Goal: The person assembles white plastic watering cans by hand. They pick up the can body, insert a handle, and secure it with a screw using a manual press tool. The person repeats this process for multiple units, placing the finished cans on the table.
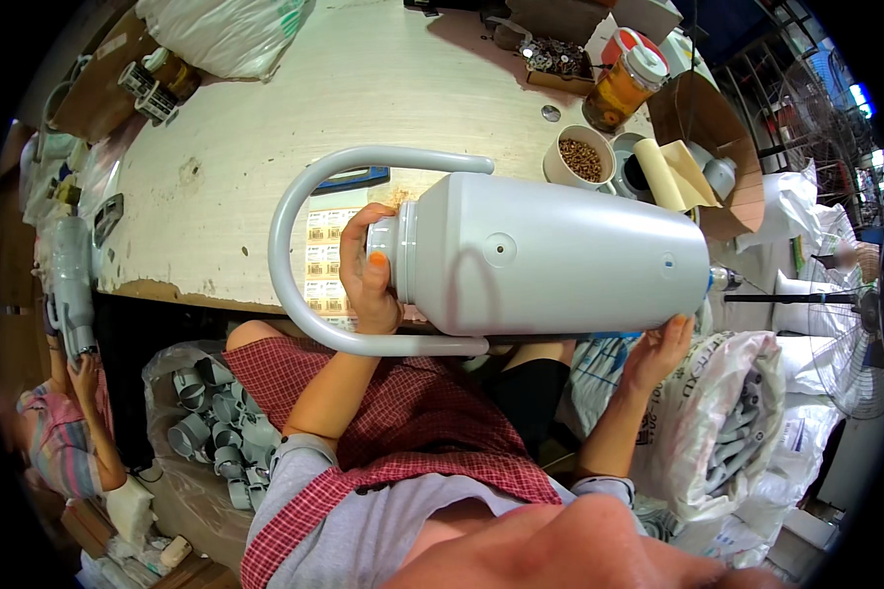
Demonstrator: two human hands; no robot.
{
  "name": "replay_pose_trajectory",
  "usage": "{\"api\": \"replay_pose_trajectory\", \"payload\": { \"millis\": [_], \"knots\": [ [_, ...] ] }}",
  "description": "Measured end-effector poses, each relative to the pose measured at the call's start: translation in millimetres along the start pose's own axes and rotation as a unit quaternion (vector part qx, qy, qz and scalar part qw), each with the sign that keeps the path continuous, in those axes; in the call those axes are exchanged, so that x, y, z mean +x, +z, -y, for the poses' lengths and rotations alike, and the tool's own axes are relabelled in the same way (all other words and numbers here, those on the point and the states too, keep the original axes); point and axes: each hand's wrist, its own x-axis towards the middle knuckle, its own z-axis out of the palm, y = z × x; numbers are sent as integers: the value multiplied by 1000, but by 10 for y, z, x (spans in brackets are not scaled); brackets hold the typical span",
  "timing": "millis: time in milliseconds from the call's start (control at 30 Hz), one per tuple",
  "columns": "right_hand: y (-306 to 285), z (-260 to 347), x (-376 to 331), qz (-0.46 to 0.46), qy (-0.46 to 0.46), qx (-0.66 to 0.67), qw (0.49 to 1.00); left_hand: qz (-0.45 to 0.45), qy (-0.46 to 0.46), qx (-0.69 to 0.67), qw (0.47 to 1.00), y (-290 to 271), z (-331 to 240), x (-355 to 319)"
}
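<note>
A large grey plastic tank (580, 255), tapered toward its base, lies on its side in front of me. Its neck points left, and a small hole shows on its upper face. My left hand (368, 285) is wrapped round the white-grey neck, thumb on top. A U-shaped grey tube handle (290, 226) loops around the neck and my left hand, its two ends beside the tank's shoulders. At the right end, fingers of my right hand (661, 348) press against the base's near edge. A small clear-and-blue fitting (725, 278) shows just past the base.
Beneath the neck lies a label sheet (326, 260) on the pale table (236, 128). A tub of brass-coloured parts (578, 157) stands behind the tank. Bags of grey collars (221, 422) and grey handles (737, 432) flank me. Another person (69, 432) works at far left.
</note>
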Motion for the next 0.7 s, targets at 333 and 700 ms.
{"api": "replay_pose_trajectory", "payload": {
  "millis": [333, 700],
  "knots": [
    [22, 340, -66, -12, 95, -280, 955, -53, -158, -12, 986, -27, 98, -130],
    [-2387, 2067, 78, 33, -34, -695, 717, -62, -34, 62, 996, -126, 153, -11]
  ]
}}
